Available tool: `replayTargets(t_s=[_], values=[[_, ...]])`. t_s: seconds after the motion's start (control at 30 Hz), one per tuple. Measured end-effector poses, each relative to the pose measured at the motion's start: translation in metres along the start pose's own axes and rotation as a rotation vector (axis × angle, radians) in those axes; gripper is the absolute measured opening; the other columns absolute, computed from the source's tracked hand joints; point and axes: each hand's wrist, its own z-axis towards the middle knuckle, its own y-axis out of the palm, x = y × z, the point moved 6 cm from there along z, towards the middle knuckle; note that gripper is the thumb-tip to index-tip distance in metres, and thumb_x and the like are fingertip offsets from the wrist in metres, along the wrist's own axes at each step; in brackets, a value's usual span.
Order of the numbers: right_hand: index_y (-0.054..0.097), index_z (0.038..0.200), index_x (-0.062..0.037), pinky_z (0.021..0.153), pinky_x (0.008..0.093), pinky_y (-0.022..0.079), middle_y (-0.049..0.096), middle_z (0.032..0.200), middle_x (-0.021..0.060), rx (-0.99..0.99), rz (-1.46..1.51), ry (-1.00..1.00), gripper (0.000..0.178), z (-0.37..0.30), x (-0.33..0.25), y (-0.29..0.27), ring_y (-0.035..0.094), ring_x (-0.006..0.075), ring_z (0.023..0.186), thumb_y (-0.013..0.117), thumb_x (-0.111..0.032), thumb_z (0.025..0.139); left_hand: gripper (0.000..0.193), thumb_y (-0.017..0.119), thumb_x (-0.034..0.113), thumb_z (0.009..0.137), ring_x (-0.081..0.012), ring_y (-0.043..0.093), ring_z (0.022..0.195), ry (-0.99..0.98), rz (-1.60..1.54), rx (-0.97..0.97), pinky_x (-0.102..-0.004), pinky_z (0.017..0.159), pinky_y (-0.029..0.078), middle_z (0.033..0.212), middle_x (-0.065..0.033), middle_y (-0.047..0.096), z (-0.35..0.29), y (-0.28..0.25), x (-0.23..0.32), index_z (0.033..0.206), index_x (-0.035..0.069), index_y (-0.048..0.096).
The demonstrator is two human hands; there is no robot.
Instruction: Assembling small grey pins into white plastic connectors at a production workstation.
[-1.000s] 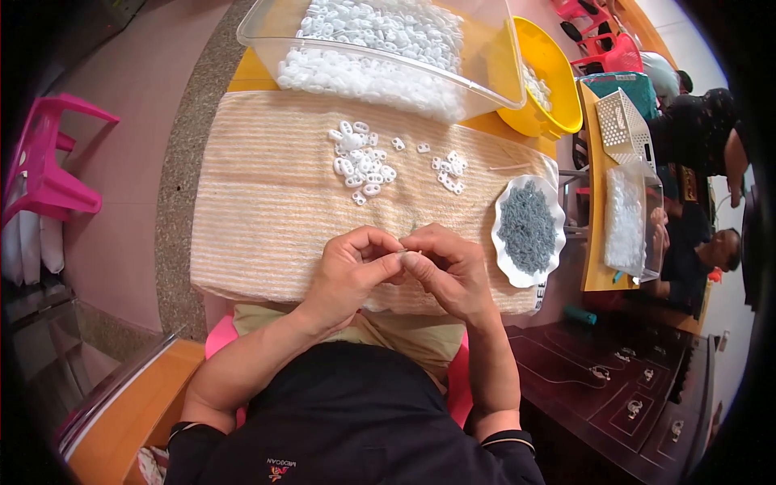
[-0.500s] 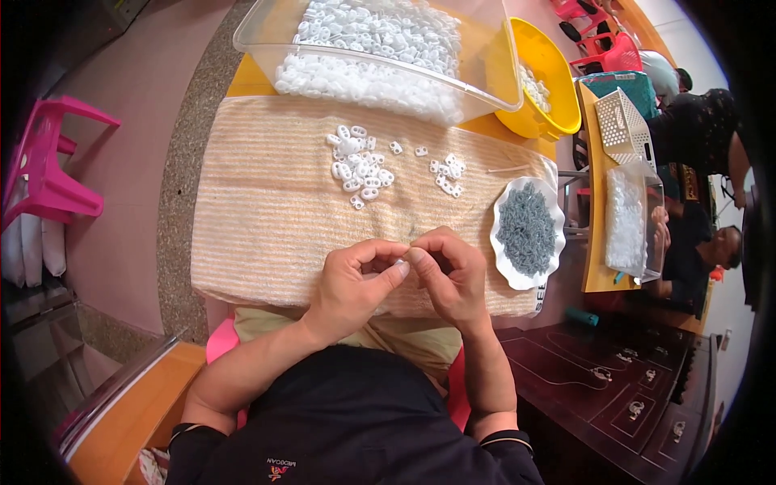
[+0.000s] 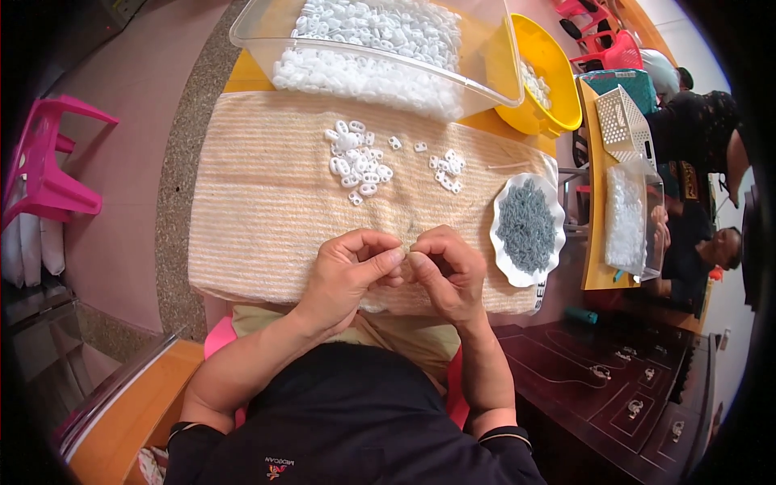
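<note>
My left hand (image 3: 352,271) and my right hand (image 3: 444,271) meet fingertip to fingertip above the near edge of a beige striped towel (image 3: 267,202). Both pinch one small piece between thumbs and forefingers; the fingers hide most of it. Farther out on the towel lie a cluster of small white plastic rings (image 3: 356,162) and a smaller group of white plastic pieces (image 3: 447,170). A white scalloped plate (image 3: 503,259) with a heap of small grey parts (image 3: 527,225) sits just right of my right hand.
A clear plastic tub (image 3: 485,73) full of white pieces stands at the far edge, a yellow bowl (image 3: 550,81) beside it. A pink plastic chair (image 3: 44,174) is at left. Other people sit at a table at right with a white basket (image 3: 626,121). Dark carved furniture (image 3: 614,380) is at lower right.
My two hands stay joined and have drifted slightly toward me, the fingers shifting around the small piece. The piles on the towel have not moved.
</note>
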Motion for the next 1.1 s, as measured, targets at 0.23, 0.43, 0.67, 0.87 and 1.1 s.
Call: replayTargets(t_s=[0.23, 0.43, 0.67, 0.87, 1.1], values=[[0.061, 0.09, 0.0042, 0.06, 0.021, 0.046, 0.058, 0.088, 0.0094, -0.009, -0.077, -0.12, 0.005, 0.001, -0.005, 0.0, 0.056, 0.011, 0.071, 0.062, 0.005, 0.085, 0.011, 0.063, 0.006, 0.09, -0.0112, 0.063, 0.076, -0.064, -0.045, -0.028, -0.0263, 0.071, 0.056, 0.085, -0.0046, 0.064, 0.0, 0.0, -0.003, 0.1, 0.003, 0.062], [0.062, 0.09, 0.0021, 0.065, 0.0257, 0.047, 0.06, 0.087, 0.0108, -0.015, -0.05, -0.075, 0.007, 0.0, -0.007, 0.001, 0.059, 0.0178, 0.075, 0.065, 0.001, 0.084, 0.01, 0.063, 0.005, 0.09, -0.012, 0.064, 0.076, -0.073, -0.048, -0.042, -0.0264, 0.071, 0.056, 0.086, -0.0055, 0.065, 0.0, -0.001, -0.004, 0.1, 0.002, 0.062], [0.063, 0.09, 0.0002, 0.071, 0.0289, 0.049, 0.064, 0.087, 0.0107, 0.006, 0.082, 0.101, 0.009, -0.003, 0.007, 0.001, 0.062, 0.0215, 0.079, 0.066, -0.004, 0.083, 0.011, 0.063, 0.005, 0.09, -0.0121, 0.065, 0.076, -0.07, -0.047, -0.048, -0.0261, 0.072, 0.056, 0.086, -0.0059, 0.066, -0.001, 0.0, -0.004, 0.101, 0.002, 0.062], [0.061, 0.094, 0.0052, 0.063, 0.0198, 0.047, 0.057, 0.091, 0.0085, 0.012, 0.13, 0.068, 0.005, -0.003, 0.013, -0.002, 0.056, 0.0097, 0.077, 0.059, 0.005, 0.089, 0.015, 0.061, 0.005, 0.091, -0.0126, 0.066, 0.08, -0.089, -0.06, -0.002, -0.0272, 0.076, 0.057, 0.091, -0.0074, 0.067, 0.0, 0.0, -0.004, 0.106, 0.0, 0.062], [0.062, 0.091, 0.0042, 0.065, 0.0206, 0.044, 0.058, 0.09, 0.0069, -0.007, 0.012, -0.052, 0.003, -0.001, 0.009, -0.001, 0.055, 0.0102, 0.077, 0.061, 0.004, 0.087, 0.018, 0.059, 0.003, 0.091, -0.0157, 0.068, 0.086, -0.084, -0.058, -0.015, -0.0294, 0.081, 0.058, 0.096, -0.0109, 0.067, 0.0, -0.001, -0.006, 0.109, -0.002, 0.061]])
